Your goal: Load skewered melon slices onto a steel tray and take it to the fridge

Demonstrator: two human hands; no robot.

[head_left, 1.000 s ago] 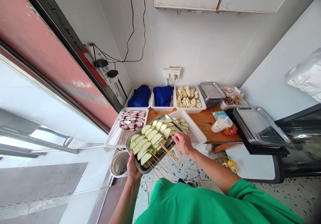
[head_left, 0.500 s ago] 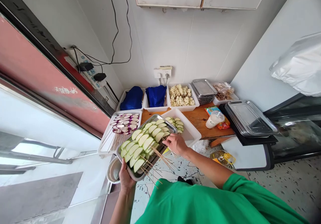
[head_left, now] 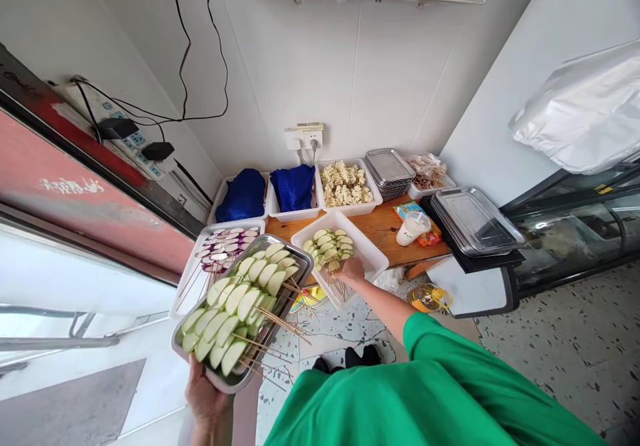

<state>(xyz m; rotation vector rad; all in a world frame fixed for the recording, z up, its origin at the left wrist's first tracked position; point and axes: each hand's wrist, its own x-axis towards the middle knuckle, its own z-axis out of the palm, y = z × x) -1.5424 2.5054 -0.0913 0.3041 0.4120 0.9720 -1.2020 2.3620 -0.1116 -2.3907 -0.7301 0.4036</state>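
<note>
Brown wooden tabletop [head_left: 386, 234]; left fingers [head_left: 195, 371] grip a metal tray [head_left: 302, 263] (rounded corners); right fingers [head_left: 343, 273] at pale-green skewers [head_left: 329, 245], grip unclear.

Metal tray [head_left: 301, 263]: piled with skewered green slices [head_left: 240, 299]; left hand [head_left: 206, 393] holds its near edge.
Right hand [head_left: 353, 271]: right of tray, at more skewers [head_left: 330, 245] in white tub [head_left: 371, 258].
Blue cloths [head_left: 245, 196]: beyond tray.

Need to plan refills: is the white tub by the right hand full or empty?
Partly full: green skewers occupy the left of the white tub; its bottom shows at right.
</note>
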